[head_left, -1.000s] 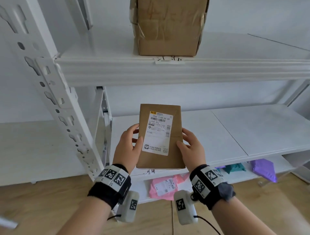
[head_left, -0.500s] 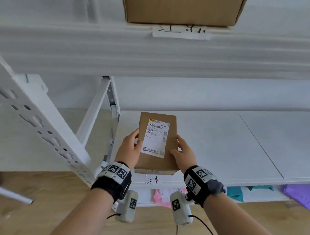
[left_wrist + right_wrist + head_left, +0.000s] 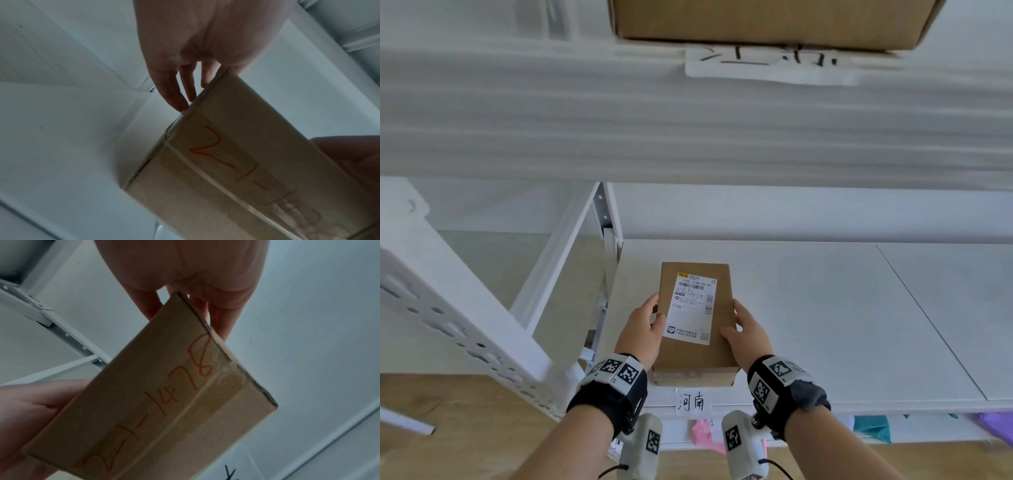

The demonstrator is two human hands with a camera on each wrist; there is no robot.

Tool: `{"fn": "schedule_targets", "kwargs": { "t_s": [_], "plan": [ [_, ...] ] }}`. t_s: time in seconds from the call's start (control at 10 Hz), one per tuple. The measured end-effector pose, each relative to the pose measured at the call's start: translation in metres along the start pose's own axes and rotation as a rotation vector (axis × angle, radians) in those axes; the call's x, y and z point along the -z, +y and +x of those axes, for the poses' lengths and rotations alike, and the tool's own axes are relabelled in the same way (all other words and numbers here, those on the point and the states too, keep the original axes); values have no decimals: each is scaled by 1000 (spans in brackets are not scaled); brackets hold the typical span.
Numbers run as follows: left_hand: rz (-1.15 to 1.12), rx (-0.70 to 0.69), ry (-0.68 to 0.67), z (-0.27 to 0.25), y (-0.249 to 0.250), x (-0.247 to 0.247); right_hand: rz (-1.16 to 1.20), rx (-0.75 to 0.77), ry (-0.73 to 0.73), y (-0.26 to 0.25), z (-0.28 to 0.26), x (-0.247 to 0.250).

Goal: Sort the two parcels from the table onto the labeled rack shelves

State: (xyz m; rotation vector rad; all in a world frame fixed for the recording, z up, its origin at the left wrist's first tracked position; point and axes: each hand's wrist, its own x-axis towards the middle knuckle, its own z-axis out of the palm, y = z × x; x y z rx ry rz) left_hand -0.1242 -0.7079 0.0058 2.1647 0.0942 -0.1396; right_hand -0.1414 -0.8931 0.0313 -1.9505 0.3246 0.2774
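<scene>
Both hands hold a small brown cardboard parcel [image 3: 717, 356] with a white shipping label on top. My left hand [image 3: 643, 329] grips its left side with the thumb over the top face. On the other side, my right hand [image 3: 746, 332] grips it the same way. The parcel lies flat and low over the front left of the white middle shelf [image 3: 808, 325], just behind a handwritten paper label [image 3: 692, 401]. Whether it touches the shelf I cannot tell. The wrist views show the parcel's [image 3: 236, 170] taped end with orange handwriting [image 3: 164, 394]. A larger cardboard box [image 3: 774, 20] stands on the upper shelf above its own paper label [image 3: 770, 65].
The rack's perforated white upright [image 3: 465, 325] and a diagonal brace stand close on the left. The upper shelf's front beam [image 3: 688, 137] hangs low overhead. Pink [image 3: 705, 435], teal [image 3: 873, 425] and purple [image 3: 996, 425] mailer bags lie on the shelf below. The middle shelf extends to the right.
Both hands have carried the small parcel forward and down, from in front of the rack to low over the middle shelf. The view has dropped below the upper shelf.
</scene>
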Motion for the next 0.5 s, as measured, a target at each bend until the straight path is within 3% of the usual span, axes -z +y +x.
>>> {"fn": "schedule_targets", "kwargs": {
  "t_s": [0.2,0.4,0.5],
  "plan": [
    [-1,24,11,4,-2,-3,-14,-4,11,2,1,0],
    [106,25,88,-2,8,-3,-127,1,-20,1,1,2],
    [165,-3,153,-8,20,5,-215,18,35,0,-1,7]
  ]
}}
